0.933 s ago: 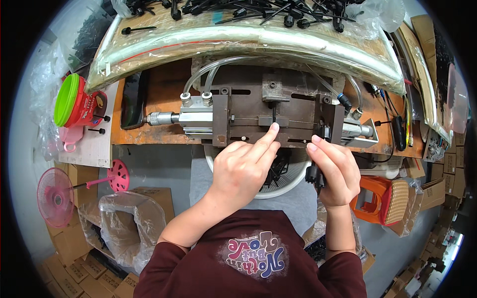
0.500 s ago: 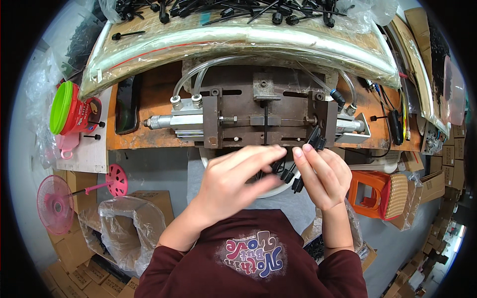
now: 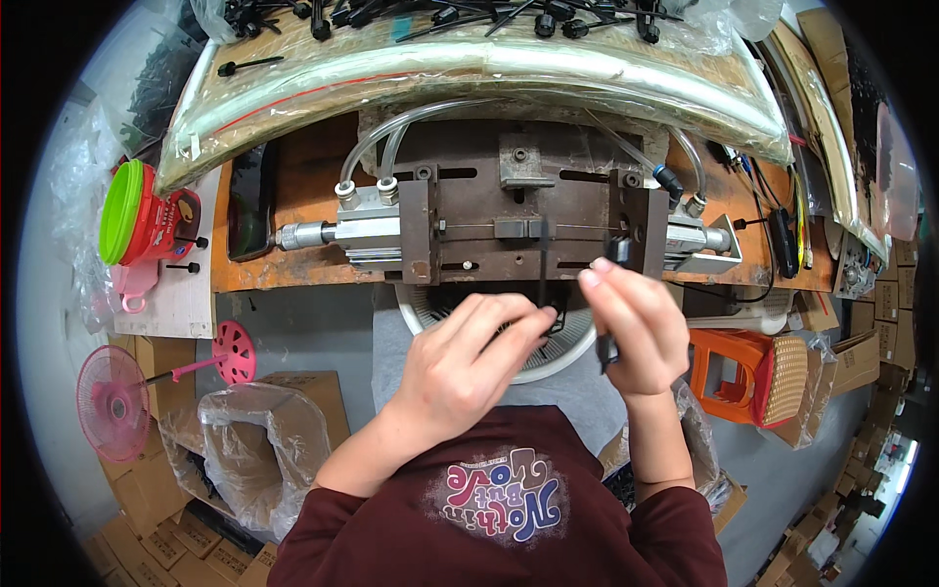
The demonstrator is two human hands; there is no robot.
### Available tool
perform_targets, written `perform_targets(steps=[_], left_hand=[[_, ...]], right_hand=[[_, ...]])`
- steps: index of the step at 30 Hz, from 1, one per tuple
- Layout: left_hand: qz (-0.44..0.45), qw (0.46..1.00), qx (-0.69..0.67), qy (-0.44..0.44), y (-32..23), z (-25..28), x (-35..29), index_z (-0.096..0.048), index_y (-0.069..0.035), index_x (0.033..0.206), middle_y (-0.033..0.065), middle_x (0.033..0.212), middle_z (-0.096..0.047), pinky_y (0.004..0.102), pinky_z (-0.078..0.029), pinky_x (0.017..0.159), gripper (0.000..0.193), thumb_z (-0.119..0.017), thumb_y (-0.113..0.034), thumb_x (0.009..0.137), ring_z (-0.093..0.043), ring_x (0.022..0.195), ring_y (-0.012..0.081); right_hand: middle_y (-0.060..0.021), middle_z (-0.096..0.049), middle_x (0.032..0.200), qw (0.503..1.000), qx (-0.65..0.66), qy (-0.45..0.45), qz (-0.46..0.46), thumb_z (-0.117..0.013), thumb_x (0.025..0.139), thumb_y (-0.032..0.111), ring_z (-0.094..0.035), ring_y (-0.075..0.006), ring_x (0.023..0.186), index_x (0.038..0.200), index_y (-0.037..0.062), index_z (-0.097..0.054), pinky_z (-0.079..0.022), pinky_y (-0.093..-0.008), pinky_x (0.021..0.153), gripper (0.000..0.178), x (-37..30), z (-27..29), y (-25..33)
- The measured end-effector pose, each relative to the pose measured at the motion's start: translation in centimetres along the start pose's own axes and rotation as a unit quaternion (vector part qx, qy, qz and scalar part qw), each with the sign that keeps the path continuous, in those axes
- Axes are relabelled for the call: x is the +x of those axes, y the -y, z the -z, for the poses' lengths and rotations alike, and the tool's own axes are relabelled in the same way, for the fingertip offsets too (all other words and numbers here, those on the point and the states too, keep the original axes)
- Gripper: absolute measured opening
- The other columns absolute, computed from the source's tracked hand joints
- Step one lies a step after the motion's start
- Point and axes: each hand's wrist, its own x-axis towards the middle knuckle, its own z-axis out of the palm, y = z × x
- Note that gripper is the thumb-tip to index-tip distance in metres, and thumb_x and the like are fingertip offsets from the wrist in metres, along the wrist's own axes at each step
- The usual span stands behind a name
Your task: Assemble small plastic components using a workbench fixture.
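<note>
My left hand [image 3: 469, 362] pinches a thin black plastic rod [image 3: 544, 269] near its lower end. The rod stands roughly upright, blurred, in front of the small metal block [image 3: 518, 229] in the middle of a dark steel fixture [image 3: 479, 259]. My right hand [image 3: 641, 328] is closed round black plastic pieces [image 3: 608, 349]; their ends show above and below the fingers, and how many there are I cannot tell. Below the hands is a white round basket [image 3: 538, 372], partly hidden, with black parts inside.
Air cylinders [image 3: 372, 240] with clear hoses flank the fixture. Loose black parts [image 3: 450, 15] lie on the plastic-covered shelf behind. A red tub with a green rim [image 3: 147, 215] and a pink fan [image 3: 112, 401] are at left, an orange stool [image 3: 743, 382] at right.
The black rod that stood at the fixture's middle block is now in my left hand, slightly to the right. My left fingers have closed. The pieces in my right hand have turned.
</note>
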Motion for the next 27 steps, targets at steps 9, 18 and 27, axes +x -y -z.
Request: perform_targets(steps=[9,18,27], left_hand=[[-0.015,0.986,0.164,0.027,1.5,-1.7,0.5,-0.073,-0.003,0.098,0.0102,0.122,-0.071,0.0317,-0.056,0.074,0.025,-0.077,-0.007,0.074,-0.070,0.082,0.0206],[0.010,0.988,0.150,0.031,1.4,-1.5,1.1,-0.073,-0.003,0.096,0.0097,0.123,-0.070,0.0292,-0.056,0.070,0.025,-0.079,-0.008,0.072,-0.070,0.073,0.0192],[0.003,0.987,0.158,0.036,1.5,-1.4,1.3,-0.074,-0.003,0.095,0.0103,0.121,-0.071,0.0261,-0.051,0.060,0.023,-0.077,-0.008,0.073,-0.065,0.060,0.0152]], right_hand=[[-0.0197,-0.071,0.102,0.993,0.032,-0.079,-0.080,-0.073,0.079,-0.013,-0.072,-0.0274,0.084,0.108,-0.0031,-0.064,-0.061,-0.0334,0.072,0.032,-0.9,0.1,0.7],[-0.0183,-0.072,0.101,0.990,0.054,-0.085,-0.102,-0.077,0.077,-0.009,-0.071,-0.0259,0.083,0.107,-0.0029,-0.069,-0.058,-0.0319,0.069,0.032,-1.2,0.8,0.8],[-0.0119,-0.070,0.097,0.999,-0.024,-0.043,-0.015,-0.076,0.068,-0.001,-0.068,-0.0221,0.073,0.098,-0.0012,-0.076,-0.056,-0.0311,0.062,0.029,-1.4,1.2,0.4]])
